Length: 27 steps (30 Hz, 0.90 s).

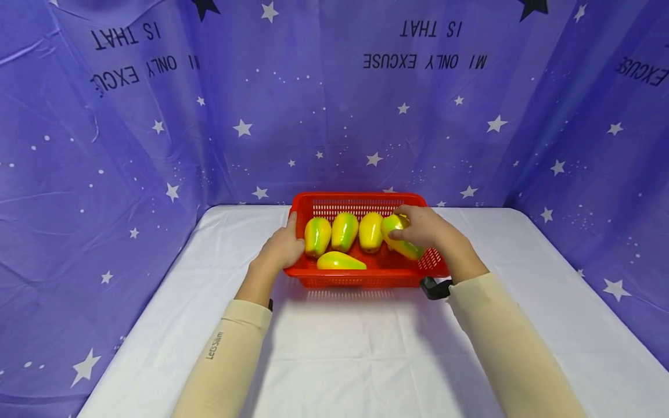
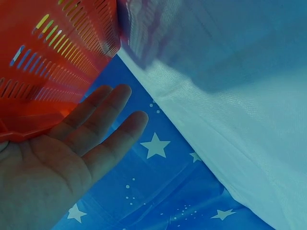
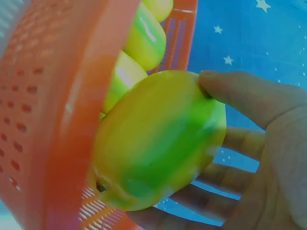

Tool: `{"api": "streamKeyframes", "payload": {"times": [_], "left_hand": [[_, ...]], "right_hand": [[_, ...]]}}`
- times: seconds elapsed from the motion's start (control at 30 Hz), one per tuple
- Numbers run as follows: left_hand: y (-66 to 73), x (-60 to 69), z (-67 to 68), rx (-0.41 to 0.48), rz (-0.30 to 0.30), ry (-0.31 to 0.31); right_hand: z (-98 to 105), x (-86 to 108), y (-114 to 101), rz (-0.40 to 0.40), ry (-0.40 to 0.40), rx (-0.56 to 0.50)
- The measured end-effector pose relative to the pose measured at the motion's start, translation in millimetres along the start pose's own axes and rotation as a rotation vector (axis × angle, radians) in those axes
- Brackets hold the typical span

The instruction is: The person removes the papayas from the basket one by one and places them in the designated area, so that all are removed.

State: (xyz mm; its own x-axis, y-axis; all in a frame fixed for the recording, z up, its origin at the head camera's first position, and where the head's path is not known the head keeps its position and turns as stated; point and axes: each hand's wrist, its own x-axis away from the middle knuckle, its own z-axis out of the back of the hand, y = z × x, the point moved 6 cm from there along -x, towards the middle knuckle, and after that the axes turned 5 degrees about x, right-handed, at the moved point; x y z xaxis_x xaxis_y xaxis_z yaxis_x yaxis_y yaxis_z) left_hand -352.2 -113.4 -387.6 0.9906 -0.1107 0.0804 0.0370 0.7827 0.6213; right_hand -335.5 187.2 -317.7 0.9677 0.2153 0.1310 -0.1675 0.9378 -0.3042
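A red plastic basket (image 1: 360, 280) with slotted walls stands on the table. My left hand (image 1: 284, 247) holds its left rim, the thumb over the inside. In the left wrist view, the other fingers (image 2: 108, 139) extend along the outside of the wall. At the basket's right end, my right hand (image 1: 425, 226) grips a glossy yellow-green papaya (image 3: 158, 139), thumb near one end and fingers beneath. Three similar papayas stand in a row to its left, including the middle papaya (image 1: 345, 232). Another papaya (image 1: 341, 261) lies sideways along the front wall.
A white cloth covers the table (image 1: 345, 360). Purple star-printed curtains (image 1: 340, 116) hang behind it and on both sides. A black device (image 1: 436, 288) sits at my right wrist, close to the basket's front right corner.
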Motion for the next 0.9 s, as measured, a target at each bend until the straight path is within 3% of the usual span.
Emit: {"api": "streamKeyframes", "payload": {"times": [0.4, 0.9], "left_hand": [[-0.2, 0.3, 0.0, -0.002, 0.001, -0.009], [-0.2, -2.5, -0.7, -0.003, -0.015, -0.01]], "right_hand": [[27.4, 8.6, 21.7, -0.126, 0.054, -0.008], [47.6, 10.9, 52.7, -0.22, 0.126, -0.001]]}}
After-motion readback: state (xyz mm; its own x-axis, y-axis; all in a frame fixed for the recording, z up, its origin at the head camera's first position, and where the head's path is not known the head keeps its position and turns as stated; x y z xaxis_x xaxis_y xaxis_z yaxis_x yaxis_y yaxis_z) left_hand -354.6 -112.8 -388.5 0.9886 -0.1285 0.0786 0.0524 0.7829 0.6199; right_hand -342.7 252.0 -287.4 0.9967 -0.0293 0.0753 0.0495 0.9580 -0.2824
